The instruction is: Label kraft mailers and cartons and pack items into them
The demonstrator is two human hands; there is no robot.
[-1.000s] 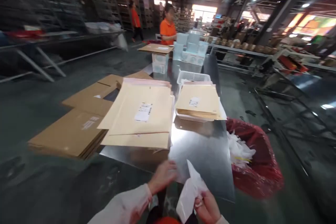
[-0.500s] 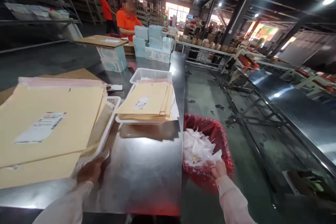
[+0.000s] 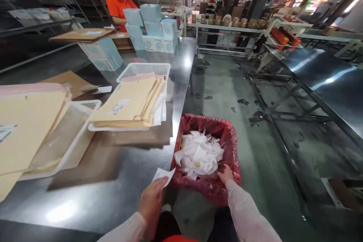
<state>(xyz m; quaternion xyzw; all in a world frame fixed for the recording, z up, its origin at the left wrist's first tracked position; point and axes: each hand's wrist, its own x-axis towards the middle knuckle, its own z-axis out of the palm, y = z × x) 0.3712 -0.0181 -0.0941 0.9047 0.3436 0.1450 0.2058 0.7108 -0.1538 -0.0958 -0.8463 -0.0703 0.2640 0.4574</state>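
Note:
A small printed white paper slip [image 3: 163, 176] is pinched in my left hand [image 3: 153, 196], over the right edge of the steel table [image 3: 136, 166]. My right hand [image 3: 226, 175] reaches over the near right part of a bin lined with a red plastic bag [image 3: 232, 140]. No paper shows between its fingers, which look slightly apart beside a heap of crumpled white paper scraps [image 3: 200, 153] in the bin. To the left, yellow padded envelopes [image 3: 127, 98] with labels lie stacked in a white plastic basket [image 3: 144, 69]. A larger envelope pile [image 3: 31, 121] overhangs another white basket [image 3: 76, 143].
Light-blue boxes [image 3: 151, 26] are stacked at the table's far end, near a person in an orange shirt [image 3: 117, 5]. Flat cardboard [image 3: 82, 34] lies on more blue boxes. A metal-framed table [image 3: 320, 79] stands across the aisle at right.
My left hand has come right from the basket's edge and now shows a paper slip. The white scrap in my right hand is no longer there. My view has turned right and down.

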